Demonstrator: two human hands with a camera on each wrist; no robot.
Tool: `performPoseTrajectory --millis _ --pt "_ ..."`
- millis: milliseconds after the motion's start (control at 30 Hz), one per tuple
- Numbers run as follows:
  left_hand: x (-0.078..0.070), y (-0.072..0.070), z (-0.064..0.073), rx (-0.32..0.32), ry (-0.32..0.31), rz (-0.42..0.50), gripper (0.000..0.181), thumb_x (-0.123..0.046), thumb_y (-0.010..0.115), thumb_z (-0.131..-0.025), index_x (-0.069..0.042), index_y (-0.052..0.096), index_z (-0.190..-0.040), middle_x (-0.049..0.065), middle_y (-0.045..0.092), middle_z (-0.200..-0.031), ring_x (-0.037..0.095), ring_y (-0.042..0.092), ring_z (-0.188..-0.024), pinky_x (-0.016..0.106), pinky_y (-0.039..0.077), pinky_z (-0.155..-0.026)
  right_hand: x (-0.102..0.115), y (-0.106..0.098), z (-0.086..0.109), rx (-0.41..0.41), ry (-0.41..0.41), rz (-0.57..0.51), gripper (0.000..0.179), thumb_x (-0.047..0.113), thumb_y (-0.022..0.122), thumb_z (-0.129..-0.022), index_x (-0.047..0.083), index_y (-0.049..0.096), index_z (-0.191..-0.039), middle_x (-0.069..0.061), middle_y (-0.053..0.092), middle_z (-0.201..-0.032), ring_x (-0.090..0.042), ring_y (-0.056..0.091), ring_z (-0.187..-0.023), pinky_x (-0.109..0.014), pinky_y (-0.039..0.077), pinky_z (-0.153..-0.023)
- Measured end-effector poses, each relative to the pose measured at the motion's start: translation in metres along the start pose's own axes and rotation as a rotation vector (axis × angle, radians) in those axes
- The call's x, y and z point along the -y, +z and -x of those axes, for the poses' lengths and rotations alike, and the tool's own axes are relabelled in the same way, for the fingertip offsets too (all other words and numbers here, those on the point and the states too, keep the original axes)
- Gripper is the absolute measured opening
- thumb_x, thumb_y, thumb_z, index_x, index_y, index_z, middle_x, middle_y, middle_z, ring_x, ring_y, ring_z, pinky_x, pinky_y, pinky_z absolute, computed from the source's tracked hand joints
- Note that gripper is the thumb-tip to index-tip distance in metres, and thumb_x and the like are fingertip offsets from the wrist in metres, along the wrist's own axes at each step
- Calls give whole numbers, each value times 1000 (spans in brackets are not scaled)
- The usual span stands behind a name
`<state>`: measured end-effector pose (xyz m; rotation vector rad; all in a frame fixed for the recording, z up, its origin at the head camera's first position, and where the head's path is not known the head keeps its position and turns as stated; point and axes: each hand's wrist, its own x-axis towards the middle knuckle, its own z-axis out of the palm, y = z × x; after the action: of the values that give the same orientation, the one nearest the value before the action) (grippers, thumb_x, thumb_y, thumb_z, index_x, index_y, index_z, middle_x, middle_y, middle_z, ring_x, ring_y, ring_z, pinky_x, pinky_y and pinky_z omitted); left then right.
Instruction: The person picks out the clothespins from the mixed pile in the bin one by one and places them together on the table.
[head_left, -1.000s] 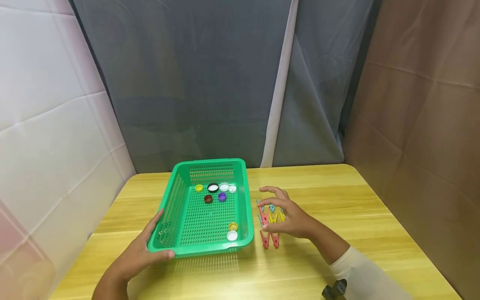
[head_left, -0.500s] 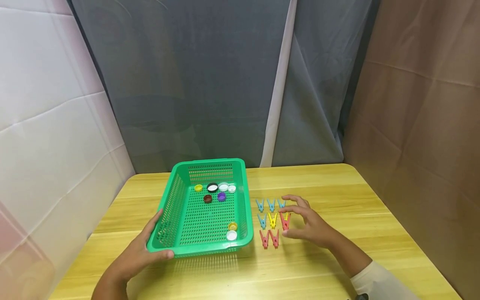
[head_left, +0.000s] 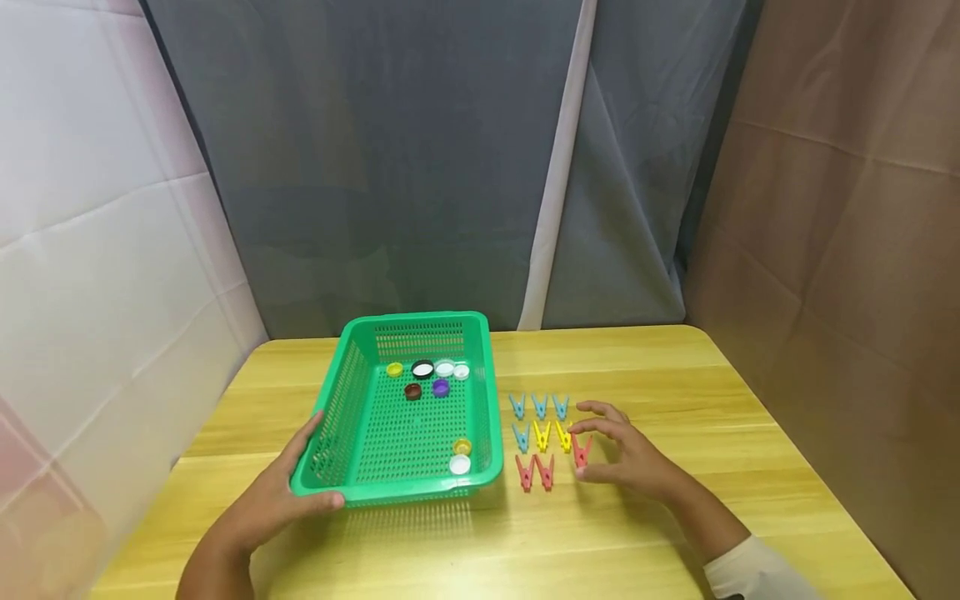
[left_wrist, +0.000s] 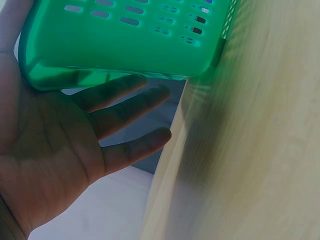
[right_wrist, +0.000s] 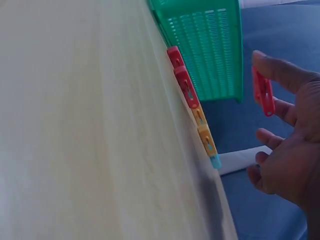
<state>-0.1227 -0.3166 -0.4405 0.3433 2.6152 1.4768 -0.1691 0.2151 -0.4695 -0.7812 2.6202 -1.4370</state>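
Observation:
A green plastic basket (head_left: pixel 491 392) stands at the left of the table, with several bottle caps (head_left: pixel 441 388) inside. My left hand (head_left: pixel 266 500) grips its near left corner, thumb along the front rim; in the left wrist view, the other fingers (left_wrist: pixel 132 107) extend below that corner. Thumb and index finger of my right hand (head_left: pixel 633 454) pinch a red clothespin (right_wrist: pixel 263 92), held above the table in the right wrist view. Left of that hand lie rows of clothespins: blue ones (head_left: pixel 540 407) at the back, two yellow ones (head_left: pixel 542 437), and two red ones (head_left: pixel 525 473) in front.
The wooden table (head_left: pixel 675 375) spreads out under everything. Behind its far edge hangs a grey curtain (head_left: pixel 412 167). A white cloth (head_left: pixel 112 250) rises on the left and a brown cloth (head_left: pixel 832 250) on the right.
My right hand has moved right with the red clothespin, from over the rows to their right side, uncovering the blue and yellow clothespins. The left hand still holds the basket corner.

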Motion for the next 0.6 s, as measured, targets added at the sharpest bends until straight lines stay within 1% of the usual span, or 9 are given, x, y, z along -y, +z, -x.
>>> performPoseTrajectory --millis 133,233,400,467,600 --pt "-1 -3 -3 8 3 -6 124 -16 87 -91 -23 -1 -178 36 19 -175 45 52 -139 20 50 -92 -5 4 -2 18 19 -17 56 24 90 -92 7 68 -141 -24 36 -170 -56 21 -159 -88 27 -115" --pt "-1 -3 -4 10 9 -16 124 -17 87 -91 -23 -1 -178 36 19 -175 48 50 -141 19 50 -93 -7 6 -2 29 39 -20 57 23 90 -91 8 68 -141 -23 34 -172 -57 17 -160 -89 23 -115" --pt "0 -2 -1 13 8 -6 125 -17 87 -91 -24 -2 -178 37 17 -176 50 49 -141 19 49 -92 -11 9 -1 61 82 -14 57 25 90 -92 13 69 -143 -20 28 -177 -57 10 -163 -91 19 -115" --pt "0 -1 0 15 9 6 125 -16 87 -91 -24 -2 -178 36 16 -176 48 51 -140 19 50 -92 -13 10 0 69 95 -8 57 26 90 -92 15 69 -143 -19 26 -178 -56 8 -164 -91 19 -115" --pt "1 0 2 15 12 19 125 -15 87 -91 -23 -3 -178 35 16 -176 44 53 -138 19 51 -93 -19 12 1 79 91 5 55 26 91 -90 19 72 -141 -17 22 -180 -56 4 -164 -92 18 -114"
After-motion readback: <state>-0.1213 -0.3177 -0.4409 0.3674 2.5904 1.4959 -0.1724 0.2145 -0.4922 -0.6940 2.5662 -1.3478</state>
